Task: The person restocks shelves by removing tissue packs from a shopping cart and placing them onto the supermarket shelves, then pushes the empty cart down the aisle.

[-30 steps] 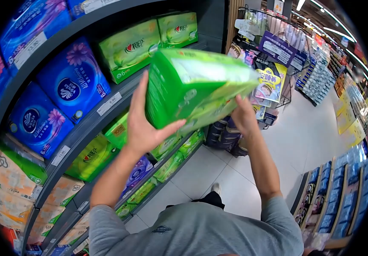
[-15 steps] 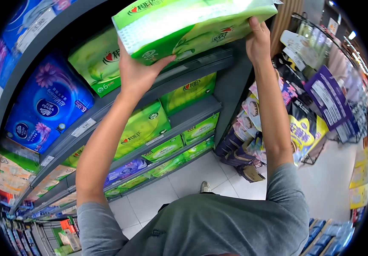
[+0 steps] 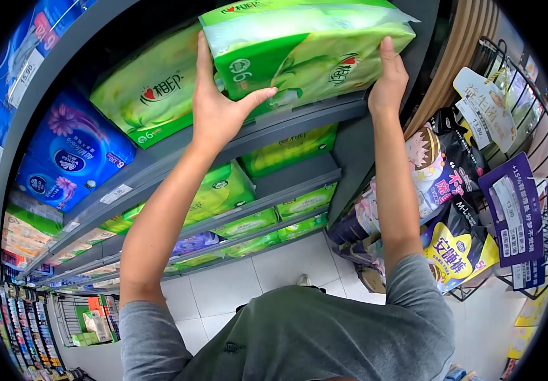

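Both my hands hold a large green tissue pack (image 3: 315,66) at the edge of an upper shelf (image 3: 312,113). My left hand (image 3: 222,113) grips its left end, thumb on the front face and fingers along the side. My right hand (image 3: 388,84) is on the right end, fingertips against the front; its thumb is hidden. Another green tissue pack (image 3: 150,95) stands on the same shelf, left of the held one. Further left is a blue Vinda tissue pack (image 3: 74,152).
Lower shelves hold more green packs (image 3: 220,193) and a purple pack (image 3: 194,242). At right, a wire rack (image 3: 502,57) carries hanging bags (image 3: 455,244) and a purple price sign (image 3: 514,206). A cart (image 3: 89,320) with goods stands at lower left on the tiled floor.
The green tissue pack has come down and in toward the shelf, its front face now turned more to me. Both hands moved with it and kept hold. My view has shifted slightly.
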A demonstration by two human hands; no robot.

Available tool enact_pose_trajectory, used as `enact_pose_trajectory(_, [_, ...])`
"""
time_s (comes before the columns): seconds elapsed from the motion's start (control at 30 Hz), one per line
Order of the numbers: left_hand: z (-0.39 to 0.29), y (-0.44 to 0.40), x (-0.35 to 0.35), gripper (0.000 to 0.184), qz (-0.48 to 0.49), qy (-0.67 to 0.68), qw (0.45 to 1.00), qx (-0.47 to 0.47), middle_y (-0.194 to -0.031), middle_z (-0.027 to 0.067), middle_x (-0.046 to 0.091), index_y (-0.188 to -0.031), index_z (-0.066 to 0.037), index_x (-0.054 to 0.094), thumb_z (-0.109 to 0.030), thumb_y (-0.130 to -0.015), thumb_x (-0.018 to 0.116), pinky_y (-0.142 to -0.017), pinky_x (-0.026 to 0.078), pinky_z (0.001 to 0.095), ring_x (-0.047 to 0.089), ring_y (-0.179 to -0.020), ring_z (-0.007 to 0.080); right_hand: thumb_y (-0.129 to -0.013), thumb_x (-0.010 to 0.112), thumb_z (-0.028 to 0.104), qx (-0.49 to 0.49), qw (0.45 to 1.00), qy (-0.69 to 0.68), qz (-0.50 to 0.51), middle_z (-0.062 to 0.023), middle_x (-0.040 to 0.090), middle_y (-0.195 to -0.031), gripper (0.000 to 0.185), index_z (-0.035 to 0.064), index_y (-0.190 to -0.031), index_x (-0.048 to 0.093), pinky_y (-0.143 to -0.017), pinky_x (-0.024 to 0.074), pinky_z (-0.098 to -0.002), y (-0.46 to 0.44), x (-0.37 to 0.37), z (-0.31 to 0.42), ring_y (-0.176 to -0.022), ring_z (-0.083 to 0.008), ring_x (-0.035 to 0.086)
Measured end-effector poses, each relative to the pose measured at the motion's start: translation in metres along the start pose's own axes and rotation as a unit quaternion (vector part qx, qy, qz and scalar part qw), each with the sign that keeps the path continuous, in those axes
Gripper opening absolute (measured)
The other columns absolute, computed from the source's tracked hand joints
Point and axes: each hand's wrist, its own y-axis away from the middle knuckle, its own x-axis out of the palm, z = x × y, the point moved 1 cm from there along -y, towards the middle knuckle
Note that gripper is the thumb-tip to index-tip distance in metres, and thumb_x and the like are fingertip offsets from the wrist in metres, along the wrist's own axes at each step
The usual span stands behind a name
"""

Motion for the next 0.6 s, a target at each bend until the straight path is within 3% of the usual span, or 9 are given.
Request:
enact_pose_trajectory(0.1, [0.005,-0.006,0.009,0.116,0.000,-0.018,1.000,-0.022,-0.130,0.0221,0.045,-0.142,0.001,0.009,-0.026,-0.059,0.085,-0.097,0.040,0.0364,0.050,-0.116,0.0287,-0.084,0.065,0.039,-0.022,0.999,0.033,-0.020,-0.0081,0.061,-0.096,0.048,-0.0053,-0.100,0.059,-0.076,0.0425,-0.0242,0.000,0.002,-0.001,-0.085,-0.0098,0.054])
enact_pose_trajectory(0.23, [0.013,-0.008,0.019,0.109,-0.015,-0.012,0.999,-0.038,-0.125,0.0215,0.048,-0.139,-0.001,0.018,-0.030,-0.059,0.085,-0.095,0.041,0.0378,0.052,-0.112,0.0299,-0.086,0.063,0.039,-0.098,0.986,0.113,-0.076,-0.0092,0.061,-0.096,0.051,-0.0074,-0.106,0.056,-0.077,0.0435,-0.0242,-0.005,0.013,-0.011,-0.085,-0.0130,0.055])
enact_pose_trajectory(0.3, [0.015,-0.009,0.022,0.100,0.004,-0.001,0.998,-0.069,-0.121,0.0207,0.049,-0.134,-0.002,0.026,-0.031,-0.058,0.086,-0.094,0.042,0.0392,0.051,-0.110,0.0319,-0.085,0.063,0.041,-0.095,0.985,0.126,-0.066,-0.0123,0.062,-0.099,0.056,-0.0088,-0.109,0.053,-0.082,0.0432,-0.0269,-0.005,0.016,-0.016,-0.089,-0.0159,0.056])
enact_pose_trajectory(0.4, [0.022,-0.009,0.030,0.097,-0.005,-0.030,0.998,-0.058,-0.121,0.0208,0.046,-0.130,-0.002,0.029,-0.029,-0.056,0.086,-0.092,0.042,0.0408,0.049,-0.111,0.0345,-0.086,0.060,0.042,-0.063,0.978,0.193,-0.041,-0.0214,0.059,-0.106,0.061,-0.0092,-0.115,0.048,-0.089,0.0405,-0.0350,-0.003,0.016,-0.022,-0.101,-0.0300,0.056])
enact_pose_trajectory(0.6, [0.021,0.002,0.039,0.101,-0.032,-0.033,0.996,-0.073,-0.123,0.0214,0.045,-0.132,-0.001,0.026,-0.026,-0.055,0.086,-0.092,0.043,0.0391,0.049,-0.112,0.0342,-0.088,0.056,0.043,-0.094,0.965,0.242,-0.034,-0.0236,0.055,-0.114,0.063,-0.0091,-0.120,0.044,-0.092,0.0382,-0.0354,0.003,0.012,-0.036,-0.106,-0.0313,0.053])
